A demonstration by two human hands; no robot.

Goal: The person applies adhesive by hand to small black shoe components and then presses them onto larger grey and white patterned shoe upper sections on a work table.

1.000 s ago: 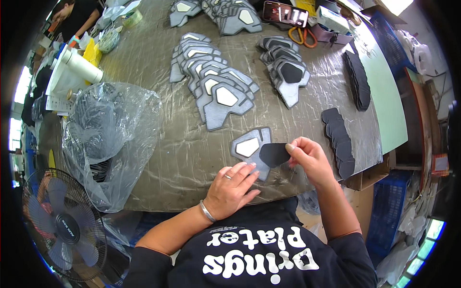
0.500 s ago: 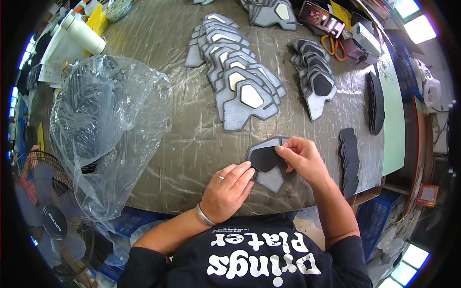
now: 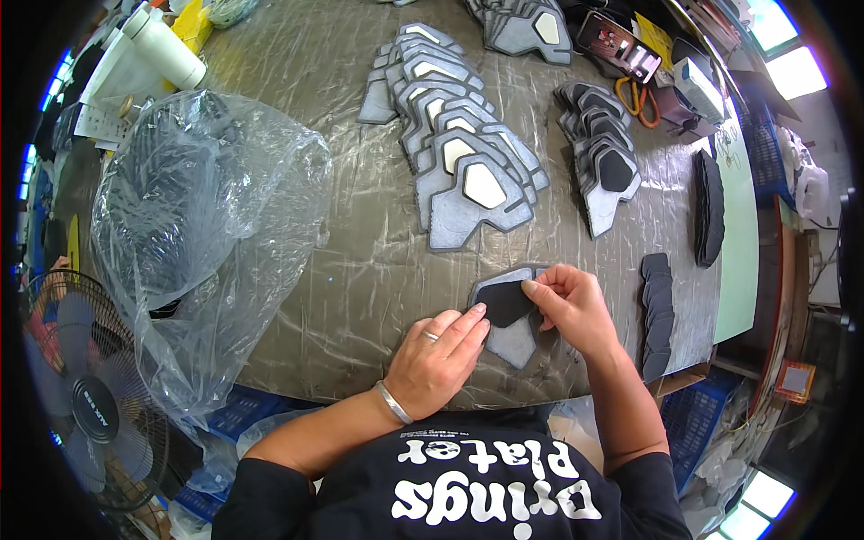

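Observation:
A grey fabric piece [image 3: 513, 346] with a dark border lies flat near the table's front edge. On its upper part sits a black patch [image 3: 504, 304] with angled corners. My left hand [image 3: 441, 351], fingers stretched out, rests its fingertips on the patch's left edge; a ring and a bracelet show on that side. From the right, my right hand [image 3: 576, 310] pinches the patch's upper right corner between thumb and forefinger. The fingers underneath are partly hidden, as is the grey piece's right side.
Overlapping grey pieces with white patches [image 3: 484, 184] lie ahead, and ones with black patches [image 3: 616, 169] to their right. Loose black patches [image 3: 658, 310] form a row at right. A clear plastic bag [image 3: 216, 243] covers the left; a fan [image 3: 94, 405] stands beyond. Scissors [image 3: 637, 99] lie far right.
The whole view has shifted slightly, so the table's things appear a little lower and to the right. Both hands keep nearly the same hold on the patch.

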